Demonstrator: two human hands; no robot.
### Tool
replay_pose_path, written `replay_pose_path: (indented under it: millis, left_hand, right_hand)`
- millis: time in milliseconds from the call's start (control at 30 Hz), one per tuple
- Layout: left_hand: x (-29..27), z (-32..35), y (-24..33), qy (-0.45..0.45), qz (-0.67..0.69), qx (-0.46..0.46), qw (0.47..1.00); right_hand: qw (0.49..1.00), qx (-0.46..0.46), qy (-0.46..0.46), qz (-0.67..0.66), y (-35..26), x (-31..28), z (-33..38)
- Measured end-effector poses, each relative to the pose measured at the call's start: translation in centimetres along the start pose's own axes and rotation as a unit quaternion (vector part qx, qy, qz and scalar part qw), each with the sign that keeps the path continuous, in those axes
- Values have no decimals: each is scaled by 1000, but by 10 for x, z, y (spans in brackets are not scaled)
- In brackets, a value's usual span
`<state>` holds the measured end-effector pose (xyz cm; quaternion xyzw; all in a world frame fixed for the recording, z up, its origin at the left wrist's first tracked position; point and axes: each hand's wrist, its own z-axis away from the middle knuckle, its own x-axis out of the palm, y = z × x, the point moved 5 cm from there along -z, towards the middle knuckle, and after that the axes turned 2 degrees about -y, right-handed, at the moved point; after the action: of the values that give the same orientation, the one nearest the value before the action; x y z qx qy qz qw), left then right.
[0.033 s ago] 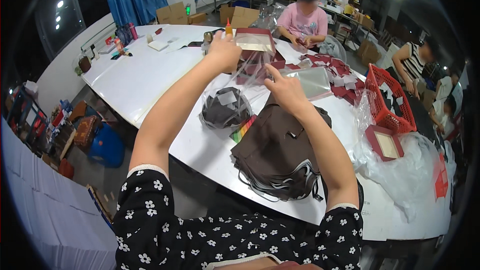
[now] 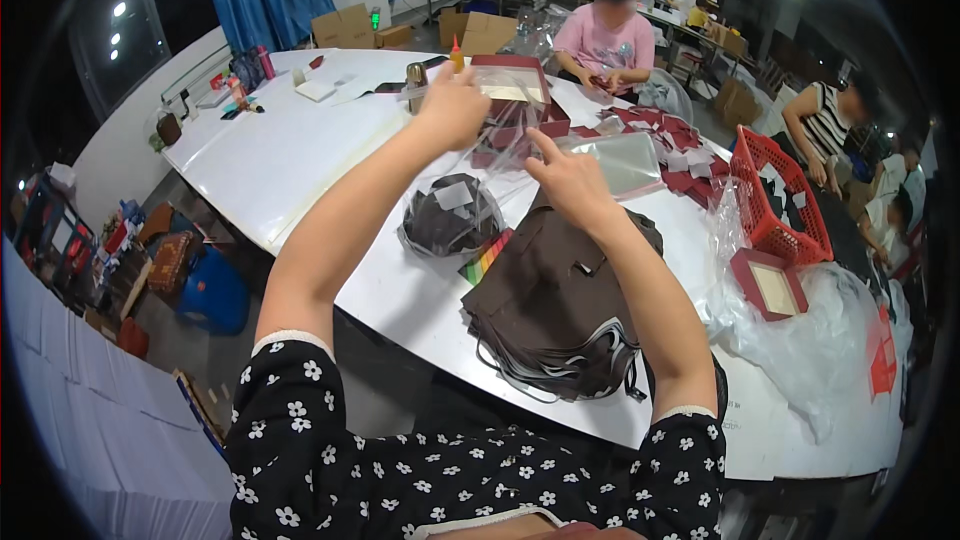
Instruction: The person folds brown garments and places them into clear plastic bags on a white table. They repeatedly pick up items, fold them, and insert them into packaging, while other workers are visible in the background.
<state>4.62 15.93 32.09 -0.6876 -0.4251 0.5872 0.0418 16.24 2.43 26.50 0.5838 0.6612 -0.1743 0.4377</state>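
Observation:
A clear, crinkled plastic bag (image 2: pixel 510 140) is stretched between my two hands over the middle of the table. My left hand (image 2: pixel 455 112) grips it on the left with curled fingers. On its other side my right hand (image 2: pixel 570 175) holds it near the thumb, the index finger reaching forward. Dark red boxes (image 2: pixel 508 62) stand just beyond, partly hidden by plastic and fingers. Below my right hand lies a thick stack of dark brown bags with cords (image 2: pixel 550 290). A round dark bundle in clear plastic (image 2: pixel 450 215), with a pale slip on top, sits to its left.
Flat clear sleeves (image 2: pixel 620 162) lie right of my right hand, near dark red pieces (image 2: pixel 690 155). A red basket (image 2: pixel 775 205), a small red box (image 2: pixel 768 285) and loose plastic (image 2: pixel 800 340) occupy the right. A bottle (image 2: pixel 457 55) stands behind my left hand. Co-workers sit beyond.
My left hand has shifted slightly right and down, and the plastic between my hands has changed its folds. My right hand has barely moved.

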Motion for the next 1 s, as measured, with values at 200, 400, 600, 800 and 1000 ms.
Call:
replay_pose_path:
  millis: [200,400,600,800,1000]
  left_hand:
    - [-13,-4,36,-135,259,21,956]
    - [61,-21,-4,-253,7,-149,956]
    - [50,1,23,-254,105,25,961]
    - [-12,46,26,219,260,-34,940]
    - [10,161,166,173,382,189,888]
  right_hand:
    - [996,-83,12,-9,-21,1,5]
    - [994,-97,45,21,-26,-7,13]
    - [994,-12,83,-70,-13,0,27]
    - [855,327,181,-360,-18,35,108]
    - [285,598,-36,-748,-69,152,211]
